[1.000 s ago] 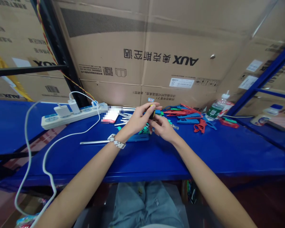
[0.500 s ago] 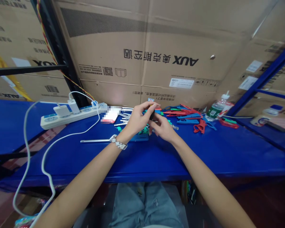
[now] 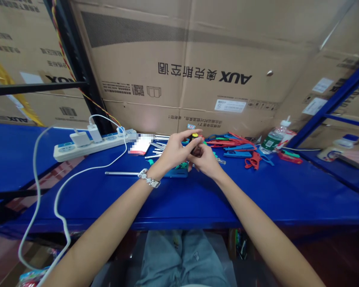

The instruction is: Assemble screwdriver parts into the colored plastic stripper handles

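Observation:
Over the blue table, my left hand (image 3: 174, 150) is closed around what looks like a screwdriver (image 3: 194, 136), its dark handle upright with a yellow end on top. Close against it, my right hand (image 3: 208, 160) has its fingers pinched together just below the handle. What those fingers grip is hidden. Under the hands lie small green pieces (image 3: 184, 165) and a blue item (image 3: 176, 173), both partly covered. A silver metal rod (image 3: 122, 173) rests left of my left wrist, and several more metal rods (image 3: 158, 146) lie behind that hand.
Red and blue plastic pieces (image 3: 237, 145) are heaped at the back right, near a green-labelled bottle (image 3: 271, 140). A white power strip (image 3: 77, 150) with chargers and a trailing white cable (image 3: 60, 191) occupies the left. Large cardboard boxes (image 3: 179, 52) wall off the back.
The dark handle has tipped so its yellow end now faces up between my hands. My left fingers have shifted slightly around it. The whole view has moved a little.

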`<state>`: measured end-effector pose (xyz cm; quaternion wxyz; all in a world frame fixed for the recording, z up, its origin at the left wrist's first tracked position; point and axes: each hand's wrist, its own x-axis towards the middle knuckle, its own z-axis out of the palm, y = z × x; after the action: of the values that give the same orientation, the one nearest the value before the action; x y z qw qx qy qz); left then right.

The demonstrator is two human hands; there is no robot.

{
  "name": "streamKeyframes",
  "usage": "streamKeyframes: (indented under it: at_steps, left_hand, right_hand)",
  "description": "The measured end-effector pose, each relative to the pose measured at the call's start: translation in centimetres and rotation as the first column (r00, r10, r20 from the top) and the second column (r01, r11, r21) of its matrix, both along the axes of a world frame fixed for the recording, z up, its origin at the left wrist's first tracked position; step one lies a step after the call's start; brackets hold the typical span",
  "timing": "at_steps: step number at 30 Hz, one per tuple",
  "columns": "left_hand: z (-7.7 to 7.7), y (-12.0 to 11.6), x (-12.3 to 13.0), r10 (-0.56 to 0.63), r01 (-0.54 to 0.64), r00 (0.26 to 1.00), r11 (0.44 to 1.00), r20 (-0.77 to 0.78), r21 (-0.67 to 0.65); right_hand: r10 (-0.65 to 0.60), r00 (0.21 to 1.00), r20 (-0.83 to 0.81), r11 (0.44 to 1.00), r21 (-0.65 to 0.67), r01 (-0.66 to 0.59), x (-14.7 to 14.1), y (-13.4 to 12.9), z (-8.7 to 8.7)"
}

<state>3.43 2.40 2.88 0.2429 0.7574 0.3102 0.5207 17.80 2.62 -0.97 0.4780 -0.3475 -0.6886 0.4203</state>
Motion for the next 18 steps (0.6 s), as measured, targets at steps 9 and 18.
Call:
streamKeyframes:
  at_steps: [9, 18]
  left_hand:
    - [-3.7, -0.2, -5.7, 0.060, -0.068, 0.919, 0.998, -0.389, -0.007]
    - [-5.8, -0.2, -5.7, -0.091, 0.030, 0.809, 0.993, -0.580, -0.114]
  right_hand:
    - [0.007, 1.000, 0.006, 0.996, -0.093, -0.006, 0.0, -0.5, -0.4]
    - [0.152, 0.987, 0.047, 0.984, -0.106, -0.146, 0.9, -0.1, 0.2]
